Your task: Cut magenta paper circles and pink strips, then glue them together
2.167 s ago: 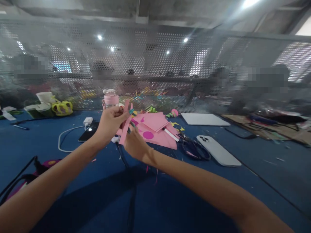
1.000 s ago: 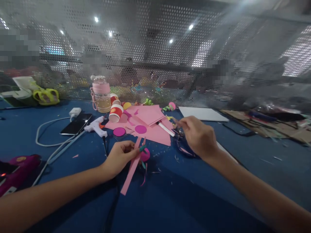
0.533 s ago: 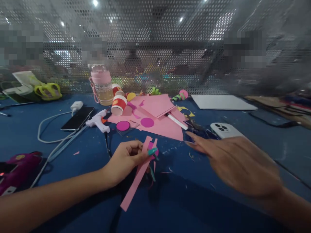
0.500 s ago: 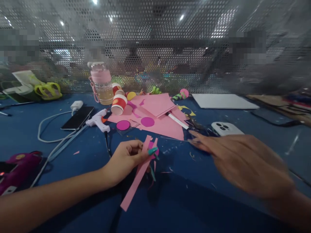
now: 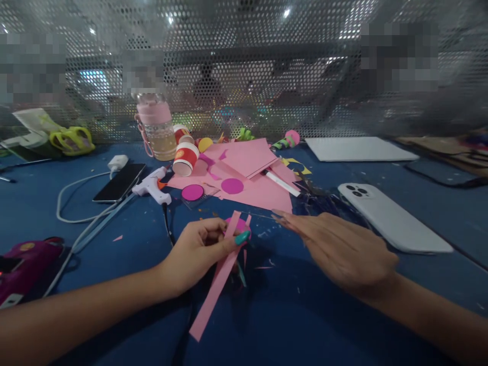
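Observation:
My left hand [image 5: 198, 254] pinches a pink paper strip [image 5: 217, 295] and a magenta paper circle [image 5: 244, 224] between thumb and fingers. The strip slants down toward me, and part of the circle is hidden behind it. A thin clear strand [image 5: 257, 215], like a hot-glue thread, stretches from the held paper to the fingertips of my right hand [image 5: 339, 249]. Those fingers are long and pressed together, and the thumb is mostly hidden. Beyond my hands lie pink paper sheets [image 5: 247, 157], with one magenta circle [image 5: 232, 186] on them and another magenta circle [image 5: 192, 192] at their left edge.
A white glue gun [image 5: 153, 185] lies left of the paper, beside a black phone [image 5: 120, 182] and cable. Behind stand a pink-topped bottle [image 5: 158, 127] and red paper cups [image 5: 186, 157]. A white phone [image 5: 392, 218] lies near my right hand. A perforated metal screen [image 5: 244, 86] bounds the back.
My right hand has moved left, closer to the held paper, and the clear strand is shorter. More of the white phone shows. My left hand keeps its hold almost unmoved.

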### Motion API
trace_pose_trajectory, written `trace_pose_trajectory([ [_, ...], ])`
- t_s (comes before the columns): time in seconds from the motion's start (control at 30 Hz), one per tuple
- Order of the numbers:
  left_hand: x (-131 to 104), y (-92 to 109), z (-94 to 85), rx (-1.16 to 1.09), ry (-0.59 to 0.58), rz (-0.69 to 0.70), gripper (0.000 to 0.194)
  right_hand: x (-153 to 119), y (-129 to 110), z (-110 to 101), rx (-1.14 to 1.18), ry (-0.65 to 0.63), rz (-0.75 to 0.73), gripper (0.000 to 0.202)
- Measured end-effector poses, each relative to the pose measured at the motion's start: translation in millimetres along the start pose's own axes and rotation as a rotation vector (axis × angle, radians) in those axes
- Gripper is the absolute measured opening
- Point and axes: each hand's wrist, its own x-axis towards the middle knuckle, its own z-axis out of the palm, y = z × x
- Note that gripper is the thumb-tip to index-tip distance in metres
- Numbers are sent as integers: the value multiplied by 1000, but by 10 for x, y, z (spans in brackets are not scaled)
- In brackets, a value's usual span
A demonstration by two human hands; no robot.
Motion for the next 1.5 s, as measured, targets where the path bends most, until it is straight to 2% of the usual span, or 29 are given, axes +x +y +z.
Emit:
trace_pose_trajectory([
  [0.17,3,16,8,-13,-1,-12,19,-73,-11,55,-17,5,18,29],
  [0.33,-2,-4,-4,12,17,31,19,-136,-19,58,-61,-13,-16,35],
  [0.43,-25,-22,-9,26,18,62,18,-115,-22,3,-80,-55,-65,29],
  [0.53,-44,-26,-7,27,15,84,18,-77,-26,-52,-115,-24,-85,21],
  [0.73,-42,-18,5,11,23,106,21,-55,-13,-103,-141,-93,-117,22],
  [1.1,-42,-49,-14,65,32,120,20,-15,-40,-82,-106,-54,-62,22],
  [1.33,-39,-44,-12,115,66,157,19,-48,-18,-81,-126,-73,-93,23],
  [1.5,-51,-12,7,71,42,121,34,-51,-13,-87,-122,-95,-85,28],
])
